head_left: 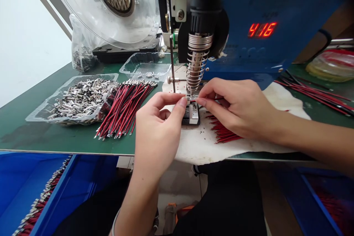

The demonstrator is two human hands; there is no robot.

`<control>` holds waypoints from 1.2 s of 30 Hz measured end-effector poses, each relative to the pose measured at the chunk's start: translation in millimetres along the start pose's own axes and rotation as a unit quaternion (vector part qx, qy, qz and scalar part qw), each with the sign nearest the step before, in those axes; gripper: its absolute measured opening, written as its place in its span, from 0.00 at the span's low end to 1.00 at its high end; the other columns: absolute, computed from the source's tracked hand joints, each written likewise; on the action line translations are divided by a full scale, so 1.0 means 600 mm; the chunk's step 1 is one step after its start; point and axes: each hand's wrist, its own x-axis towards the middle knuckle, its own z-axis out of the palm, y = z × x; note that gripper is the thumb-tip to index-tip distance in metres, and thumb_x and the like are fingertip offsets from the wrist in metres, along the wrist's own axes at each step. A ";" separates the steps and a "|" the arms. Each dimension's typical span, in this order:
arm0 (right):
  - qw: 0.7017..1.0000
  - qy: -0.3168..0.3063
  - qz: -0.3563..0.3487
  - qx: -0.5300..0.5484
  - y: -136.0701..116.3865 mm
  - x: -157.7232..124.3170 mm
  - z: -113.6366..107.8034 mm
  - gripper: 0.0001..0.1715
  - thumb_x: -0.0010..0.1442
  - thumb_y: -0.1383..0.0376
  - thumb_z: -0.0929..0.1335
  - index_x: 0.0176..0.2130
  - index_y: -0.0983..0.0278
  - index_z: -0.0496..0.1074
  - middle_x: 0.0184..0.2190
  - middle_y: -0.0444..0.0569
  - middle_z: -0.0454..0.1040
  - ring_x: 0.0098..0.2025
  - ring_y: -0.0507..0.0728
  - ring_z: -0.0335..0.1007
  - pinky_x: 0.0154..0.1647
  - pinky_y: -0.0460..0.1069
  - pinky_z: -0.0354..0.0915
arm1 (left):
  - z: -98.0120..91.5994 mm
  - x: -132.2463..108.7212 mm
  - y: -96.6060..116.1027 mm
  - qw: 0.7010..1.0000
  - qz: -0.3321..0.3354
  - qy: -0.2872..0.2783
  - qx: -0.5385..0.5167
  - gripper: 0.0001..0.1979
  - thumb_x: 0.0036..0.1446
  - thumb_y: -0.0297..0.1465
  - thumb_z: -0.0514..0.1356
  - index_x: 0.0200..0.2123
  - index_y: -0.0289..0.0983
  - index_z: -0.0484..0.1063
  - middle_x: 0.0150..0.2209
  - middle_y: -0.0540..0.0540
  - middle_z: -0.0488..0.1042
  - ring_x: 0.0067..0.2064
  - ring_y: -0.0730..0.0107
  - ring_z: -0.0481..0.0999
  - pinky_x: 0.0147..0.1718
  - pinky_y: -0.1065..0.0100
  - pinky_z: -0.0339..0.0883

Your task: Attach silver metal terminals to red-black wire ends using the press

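Under the spring-wrapped soldering head [197, 66] of a blue machine, my left hand [163, 121] pinches a small metal part at the small fixture [194, 115]. From the right, my right hand [235, 107] pinches a red and black wire, its end at the same spot. The fingertips of both hands are close together, just below the tip of the head. Beneath my right hand lies a bundle of red and black wires [225, 132] on a white cloth [204, 151]. The exact contact between wire and metal part is too small to tell.
A clear tray [35, 115] of metal connectors and a wire bundle [124, 107] lie to the left. Behind are another clear tray [132, 59] and a large clear reel [143, 18]. More wires [318, 96] lie right. Blue bins [16, 180] stand below the table edge.
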 end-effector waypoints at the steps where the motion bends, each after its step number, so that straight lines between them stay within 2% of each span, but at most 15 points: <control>1: 1.000 0.001 0.003 0.002 -0.001 0.000 0.000 0.10 0.77 0.61 0.67 0.42 0.60 0.75 0.26 0.42 0.75 0.24 0.54 0.64 0.33 0.51 0.59 | 0.000 0.000 0.000 1.000 0.000 0.000 0.000 0.04 0.64 0.34 0.74 0.37 0.40 0.86 0.25 0.53 0.72 0.22 0.81 0.57 0.20 0.72 0.47; 9: 0.999 0.001 0.045 0.011 -0.010 -0.001 -0.001 0.10 0.76 0.61 0.68 0.40 0.59 0.75 0.25 0.41 0.75 0.22 0.54 0.61 0.29 0.51 0.57 | -0.001 -0.001 -0.001 1.000 0.002 0.001 0.003 0.04 0.64 0.33 0.74 0.37 0.41 0.86 0.23 0.53 0.69 0.22 0.79 0.57 0.21 0.70 0.45; 23: 0.999 0.006 0.039 0.028 -0.014 -0.002 0.001 0.09 0.76 0.62 0.69 0.40 0.59 0.74 0.24 0.40 0.75 0.22 0.53 0.63 0.29 0.51 0.57 | 0.000 -0.001 0.002 1.000 0.000 -0.005 0.000 0.05 0.65 0.33 0.73 0.36 0.40 0.84 0.23 0.53 0.69 0.22 0.79 0.56 0.21 0.71 0.44; 29: 0.999 0.006 0.041 0.027 -0.016 -0.001 0.000 0.09 0.75 0.62 0.68 0.39 0.59 0.74 0.25 0.42 0.77 0.23 0.54 0.66 0.29 0.51 0.58 | 0.000 0.000 0.002 1.000 -0.001 -0.008 -0.010 0.06 0.65 0.35 0.74 0.37 0.40 0.85 0.27 0.52 0.75 0.23 0.79 0.59 0.22 0.72 0.50; 36: 0.999 0.006 0.037 0.029 -0.015 -0.001 0.001 0.09 0.75 0.61 0.67 0.39 0.59 0.73 0.26 0.42 0.77 0.24 0.54 0.69 0.32 0.51 0.60 | -0.001 0.000 -0.005 1.000 0.010 -0.009 -0.014 0.06 0.65 0.36 0.74 0.37 0.40 0.85 0.30 0.50 0.78 0.24 0.78 0.61 0.22 0.72 0.51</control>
